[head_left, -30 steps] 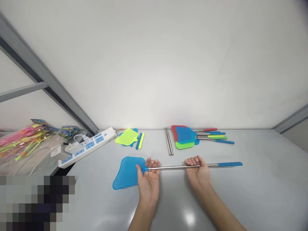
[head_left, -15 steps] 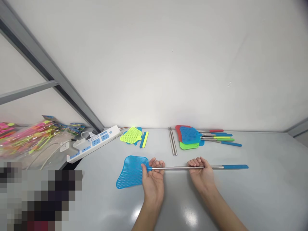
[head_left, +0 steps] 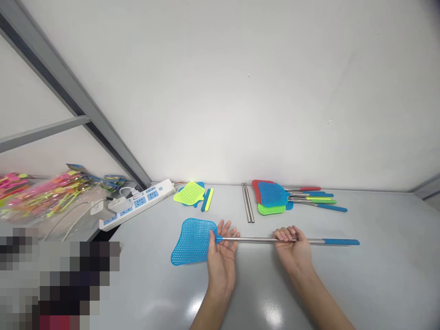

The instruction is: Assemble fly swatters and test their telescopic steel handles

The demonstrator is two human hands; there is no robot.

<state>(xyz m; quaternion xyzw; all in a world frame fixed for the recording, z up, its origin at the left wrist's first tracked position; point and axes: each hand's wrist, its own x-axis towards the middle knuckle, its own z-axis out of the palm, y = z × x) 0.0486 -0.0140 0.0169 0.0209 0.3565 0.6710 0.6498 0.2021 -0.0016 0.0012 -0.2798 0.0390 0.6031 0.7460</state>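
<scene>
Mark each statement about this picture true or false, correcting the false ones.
1. The right hand curls around the steel shaft of a blue plastic fly swatter. True.
2. The left hand grips the swatter's blue handle end. False: it is at the neck, by the blue mesh head.
3. Two bare steel tubes lie on the grey table. True.
4. A green mesh head tops the pile of swatters. False: a blue head does.

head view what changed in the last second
The left hand has spread its fingers open, with the blue swatter resting at its palm; the right hand stays curled round the shaft. The view drifted, shifting everything rightward. The swatter pile and power strip stayed put.
</scene>
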